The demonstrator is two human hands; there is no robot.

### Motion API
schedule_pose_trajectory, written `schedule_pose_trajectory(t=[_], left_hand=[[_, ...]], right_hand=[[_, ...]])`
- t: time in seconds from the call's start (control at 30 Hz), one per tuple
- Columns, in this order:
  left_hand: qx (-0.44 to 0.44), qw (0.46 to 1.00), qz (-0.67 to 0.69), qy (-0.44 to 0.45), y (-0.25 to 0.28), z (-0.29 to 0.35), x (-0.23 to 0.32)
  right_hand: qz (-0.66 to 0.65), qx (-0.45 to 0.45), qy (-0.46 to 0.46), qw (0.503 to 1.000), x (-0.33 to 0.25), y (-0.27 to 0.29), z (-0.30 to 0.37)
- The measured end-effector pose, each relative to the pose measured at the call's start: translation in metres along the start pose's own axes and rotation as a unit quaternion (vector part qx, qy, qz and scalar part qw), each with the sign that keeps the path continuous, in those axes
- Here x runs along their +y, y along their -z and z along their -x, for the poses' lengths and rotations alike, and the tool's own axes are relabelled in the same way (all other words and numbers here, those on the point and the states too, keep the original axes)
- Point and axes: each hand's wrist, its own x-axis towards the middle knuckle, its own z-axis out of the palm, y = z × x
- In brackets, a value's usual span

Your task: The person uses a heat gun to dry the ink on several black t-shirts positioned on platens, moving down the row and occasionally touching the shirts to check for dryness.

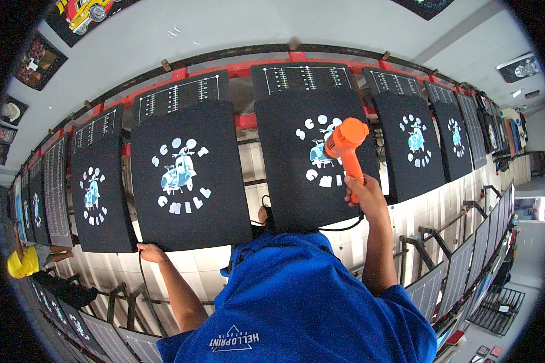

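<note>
My right hand (369,198) is wrapped round the handle of an orange heat gun (349,137), its nozzle end over the scooter print of a black printed cloth panel (284,181). The heat gun hides part of that print. A black cord (345,228) runs down from its handle. At the lower left corner of another black printed cloth panel (218,157), my left hand (153,253) has its fingers closed on a black cord (144,272) that hangs down past my forearm. Both panels lie on boards with white ruled markings.
More printed panels, such as one at left (97,212) and one at right (413,142), line the red-framed rack (242,121). Metal arms (430,239) and another row of ruled boards (427,290) stand behind me. A person in a yellow shirt (23,261) is at far left.
</note>
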Motion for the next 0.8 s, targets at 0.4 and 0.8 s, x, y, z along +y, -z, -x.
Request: schedule_pose_trajectory(t=[0.4, 0.8], left_hand=[[-0.012, 1.0, 0.01, 0.017, 0.002, 0.012, 0.016], [0.002, 1.0, 0.011, 0.001, 0.002, 0.007, 0.008]], right_hand=[[0.005, 0.0, -0.007, 1.0, 0.011, 0.004, 0.011], [-0.004, -0.028, 0.011, 1.0, 0.007, -0.008, 0.007]])
